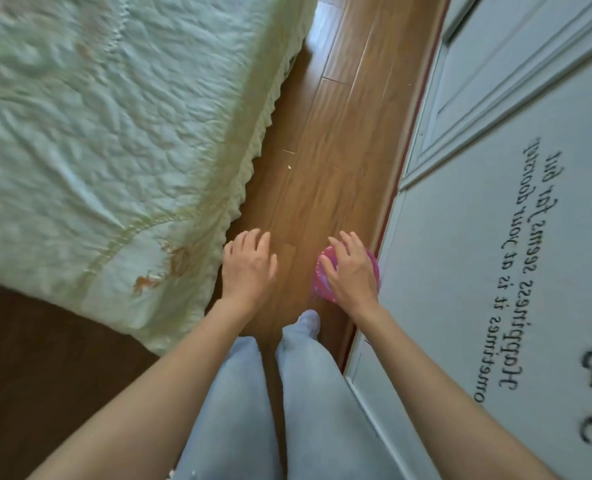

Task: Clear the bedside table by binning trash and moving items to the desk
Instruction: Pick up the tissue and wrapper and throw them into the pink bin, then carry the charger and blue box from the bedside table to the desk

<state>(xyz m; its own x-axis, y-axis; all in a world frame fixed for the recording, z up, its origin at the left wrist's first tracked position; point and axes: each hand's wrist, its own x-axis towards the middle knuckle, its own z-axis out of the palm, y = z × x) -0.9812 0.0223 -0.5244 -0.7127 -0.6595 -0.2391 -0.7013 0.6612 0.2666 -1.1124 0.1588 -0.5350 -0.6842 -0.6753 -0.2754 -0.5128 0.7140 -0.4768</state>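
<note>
My left hand [249, 268] hangs over the wooden floor beside the corner of the bed, fingers apart and holding nothing. My right hand [351, 271] is spread, fingers apart, in front of a round bin lined with a pink plastic bag [320, 284]. The bin stands on the floor against the white wall panel, and the hand covers most of it. I cannot tell whether the fingers touch its rim. The bedside table and the desk are out of view.
A bed with a pale green quilted cover [97, 133] fills the left side. A narrow strip of wooden floor [339, 133] runs between it and a white panelled wall with black lettering [530, 271]. My legs in blue jeans [301, 393] are below.
</note>
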